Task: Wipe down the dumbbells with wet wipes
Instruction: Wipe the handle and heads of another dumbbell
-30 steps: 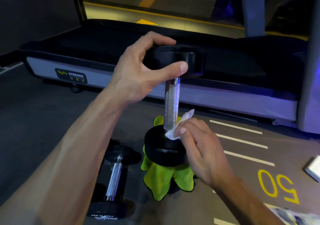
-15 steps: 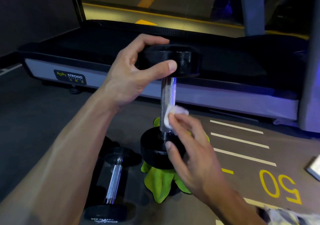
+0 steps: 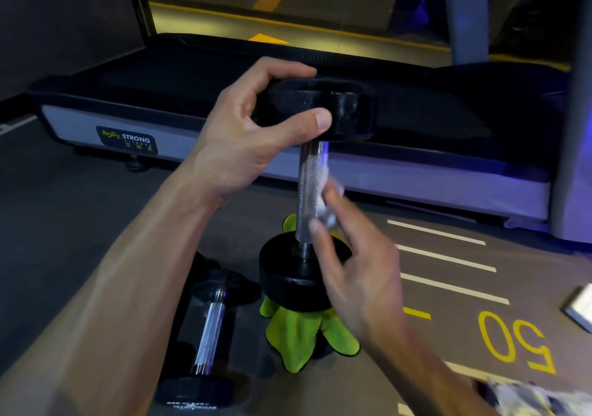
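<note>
A black dumbbell [image 3: 307,191] with a knurled chrome handle stands upright on a lime-green cloth [image 3: 298,335] on the floor. My left hand [image 3: 243,137] grips its upper black head from the left, thumb in front. My right hand [image 3: 349,255] pinches a crumpled white wet wipe [image 3: 325,191] against the right side of the handle, about halfway up; the hand is motion-blurred. A second dumbbell [image 3: 208,335] lies flat on the floor to the left of the cloth.
A treadmill [image 3: 128,133] with a grey side rail and a dark belt runs across behind the dumbbells. White lines and a yellow "50" [image 3: 515,342] mark the floor at right. A white pack [image 3: 579,310] lies at the right edge, a printed packet [image 3: 528,396] at bottom right.
My right hand has slid the wipe up the handle, from the lower head's top to about mid-handle. The left hand keeps its grip on the upper head.
</note>
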Demonstrator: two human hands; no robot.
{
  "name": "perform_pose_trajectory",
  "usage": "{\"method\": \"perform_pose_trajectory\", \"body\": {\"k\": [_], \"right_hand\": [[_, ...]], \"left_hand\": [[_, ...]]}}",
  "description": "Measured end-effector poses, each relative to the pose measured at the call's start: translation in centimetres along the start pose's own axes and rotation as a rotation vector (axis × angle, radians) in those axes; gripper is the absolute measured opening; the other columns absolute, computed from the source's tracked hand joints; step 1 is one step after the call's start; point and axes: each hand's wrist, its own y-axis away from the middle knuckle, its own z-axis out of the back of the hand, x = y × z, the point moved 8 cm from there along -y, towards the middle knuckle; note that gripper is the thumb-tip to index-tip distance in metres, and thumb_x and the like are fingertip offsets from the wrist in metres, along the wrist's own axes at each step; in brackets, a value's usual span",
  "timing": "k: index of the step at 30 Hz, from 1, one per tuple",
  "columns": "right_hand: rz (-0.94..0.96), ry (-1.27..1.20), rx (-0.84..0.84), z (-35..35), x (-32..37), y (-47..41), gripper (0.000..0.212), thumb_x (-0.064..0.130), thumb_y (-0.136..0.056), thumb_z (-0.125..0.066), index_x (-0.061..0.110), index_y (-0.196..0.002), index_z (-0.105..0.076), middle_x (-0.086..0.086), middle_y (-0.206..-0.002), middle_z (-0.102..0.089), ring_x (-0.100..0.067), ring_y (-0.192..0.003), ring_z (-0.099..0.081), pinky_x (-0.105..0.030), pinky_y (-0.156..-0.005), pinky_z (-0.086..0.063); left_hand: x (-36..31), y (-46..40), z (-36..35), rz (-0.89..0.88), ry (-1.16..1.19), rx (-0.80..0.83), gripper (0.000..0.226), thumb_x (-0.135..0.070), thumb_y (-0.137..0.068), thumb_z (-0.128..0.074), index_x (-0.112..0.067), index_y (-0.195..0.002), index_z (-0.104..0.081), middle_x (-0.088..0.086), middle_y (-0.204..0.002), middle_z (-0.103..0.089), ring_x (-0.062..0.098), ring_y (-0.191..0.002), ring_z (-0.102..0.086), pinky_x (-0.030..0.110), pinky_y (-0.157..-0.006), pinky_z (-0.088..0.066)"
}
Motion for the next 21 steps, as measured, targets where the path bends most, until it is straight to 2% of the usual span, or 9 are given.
{"method": "perform_pose_trajectory", "body": {"k": [3,6,7,10,12,14,17,19,21], "right_hand": [[-0.061,0.016,0.078,0.0,-0.3,0.2,0.042,0.020,-0.103,-0.058,0.023,-0.144,-0.058,0.013,-0.138,-0.065,0.006,-0.125,-0.058,-0.027,-0.105,-0.050],[-0.038,-0.038,-0.009,0.8,1.5,-3.1,0.029,0.019,-0.105,-0.052,0.019,-0.132,-0.065,0.005,-0.115,-0.074,-0.008,-0.101,-0.070,-0.033,-0.092,-0.055],[-0.019,-0.045,-0.027,0.7,2.1,-3.3,0.029,0.018,-0.105,-0.052,0.016,-0.132,-0.064,0.003,-0.116,-0.074,-0.008,-0.101,-0.069,-0.031,-0.092,-0.054],[0.005,0.055,0.047,-0.6,2.0,-0.3,0.044,0.014,-0.103,-0.055,0.011,-0.147,-0.053,0.012,-0.148,-0.053,0.013,-0.132,-0.048,-0.008,-0.107,-0.037],[0.034,0.104,0.081,-0.4,1.4,1.3,0.045,0.018,-0.099,-0.062,0.011,-0.143,-0.058,0.011,-0.144,-0.058,0.007,-0.131,-0.052,-0.005,-0.105,-0.036],[-0.036,0.070,0.095,0.2,1.1,0.2,0.041,0.028,-0.096,-0.069,0.023,-0.136,-0.064,0.015,-0.122,-0.072,0.002,-0.113,-0.063,0.000,-0.093,-0.039],[-0.188,-0.054,0.088,0.2,0.4,-2.1,0.036,0.041,-0.087,-0.078,0.031,-0.120,-0.067,0.012,-0.103,-0.075,-0.003,-0.097,-0.069,-0.021,-0.091,-0.054],[-0.276,-0.152,0.079,-0.1,-0.7,-2.2,0.024,0.033,-0.086,-0.081,0.025,-0.107,-0.070,0.010,-0.095,-0.076,-0.006,-0.090,-0.072,-0.033,-0.087,-0.057],[-0.352,-0.295,0.127,-0.3,-2.1,-1.3,0.010,0.022,-0.090,-0.078,0.021,-0.098,-0.073,0.008,-0.092,-0.078,-0.008,-0.088,-0.074,-0.032,-0.086,-0.058]], "left_hand": [[-0.1,0.2,-0.1,-0.011,0.017,0.001,0.048,-0.035,-0.080,-0.080,-0.020,-0.123,-0.066,-0.013,-0.108,-0.072,0.005,-0.103,-0.067,0.026,-0.092,-0.056],[-0.2,0.2,-0.4,-0.017,0.002,0.007,0.049,-0.036,-0.079,-0.081,-0.021,-0.123,-0.066,-0.015,-0.106,-0.071,0.003,-0.101,-0.067,0.025,-0.092,-0.055],[-0.1,0.1,-0.4,-0.017,-0.005,0.001,0.048,-0.037,-0.079,-0.081,-0.022,-0.122,-0.066,-0.016,-0.105,-0.071,0.002,-0.100,-0.067,0.024,-0.091,-0.054],[0.2,0.0,0.2,-0.007,0.001,-0.042,0.047,-0.039,-0.078,-0.080,-0.023,-0.121,-0.066,-0.020,-0.101,-0.072,0.000,-0.097,-0.066,0.022,-0.088,-0.052],[0.3,0.1,0.4,-0.005,0.003,-0.050,0.047,-0.039,-0.078,-0.080,-0.023,-0.121,-0.066,-0.021,-0.100,-0.071,-0.001,-0.096,-0.065,0.020,-0.086,-0.051],[0.1,0.3,0.2,-0.010,0.003,-0.039,0.047,-0.036,-0.080,-0.080,-0.021,-0.122,-0.065,-0.020,-0.101,-0.070,-0.001,-0.097,-0.065,0.019,-0.086,-0.052],[-0.2,0.3,-0.3,-0.018,-0.011,-0.009,0.046,-0.035,-0.081,-0.081,-0.022,-0.122,-0.065,-0.018,-0.104,-0.071,0.001,-0.099,-0.067,0.023,-0.088,-0.054],[-0.5,0.5,-0.5,-0.024,-0.011,0.002,0.046,-0.035,-0.081,-0.082,-0.023,-0.122,-0.065,-0.018,-0.105,-0.072,0.001,-0.101,-0.067,0.022,-0.089,-0.053],[-0.7,0.7,-0.7,-0.036,-0.012,0.003,0.047,-0.036,-0.080,-0.082,-0.022,-0.122,-0.065,-0.017,-0.106,-0.072,0.001,-0.102,-0.068,0.021,-0.090,-0.052]]}}
